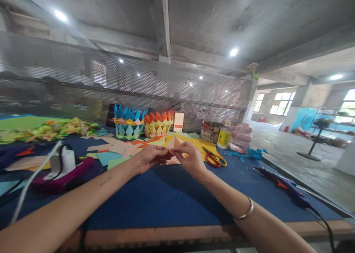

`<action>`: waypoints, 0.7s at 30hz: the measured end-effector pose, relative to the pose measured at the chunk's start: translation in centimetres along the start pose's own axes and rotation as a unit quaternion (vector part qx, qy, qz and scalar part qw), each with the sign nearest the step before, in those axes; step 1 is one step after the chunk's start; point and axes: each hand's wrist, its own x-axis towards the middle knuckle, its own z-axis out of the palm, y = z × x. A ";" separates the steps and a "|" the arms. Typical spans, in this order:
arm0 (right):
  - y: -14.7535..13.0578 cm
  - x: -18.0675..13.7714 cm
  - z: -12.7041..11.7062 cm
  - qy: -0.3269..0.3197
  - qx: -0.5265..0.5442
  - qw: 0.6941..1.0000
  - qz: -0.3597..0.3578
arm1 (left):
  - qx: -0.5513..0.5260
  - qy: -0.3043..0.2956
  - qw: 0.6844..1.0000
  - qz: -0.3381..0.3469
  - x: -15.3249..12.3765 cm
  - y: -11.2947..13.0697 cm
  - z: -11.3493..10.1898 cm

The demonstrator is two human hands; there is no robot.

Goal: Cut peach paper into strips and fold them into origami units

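Observation:
Both my hands meet over the blue table [166, 197], pinching a small folded piece of peach paper [174, 142]. My left hand [148, 157] grips its left side with fingers closed. My right hand [188, 157] holds the right side, thumb and fingers pressed on the fold. A bangle sits on my right wrist. Behind the hands lie yellow paper sheets [198, 144] and red-and-yellow scissors [215, 159].
Two folded paper baskets, blue [129, 125] and orange-yellow [158, 124], stand at the back by a mesh screen. Loose paper scraps [116, 147] lie left of centre. A purple glue gun [65, 171] rests left, a blue glue gun [283, 184] right. A bottle [224, 134] and pink jar [240, 137] stand right.

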 end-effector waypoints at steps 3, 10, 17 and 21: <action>0.2 0.1 -0.1 0.000 -0.012 1.000 -0.019 | -0.009 -0.002 1.000 -0.001 0.0 0.0 0.0; 0.5 0.1 -0.4 -0.012 -0.056 0.994 -0.093 | -0.024 -0.012 1.000 -0.009 0.1 0.1 -0.1; 0.2 0.1 -0.7 -0.025 -0.082 0.990 -0.112 | -0.043 0.003 0.999 -0.025 -0.3 0.5 0.3; 0.0 0.2 -0.8 -0.035 -0.095 0.989 -0.105 | -0.047 0.009 0.998 -0.030 -0.6 0.7 0.7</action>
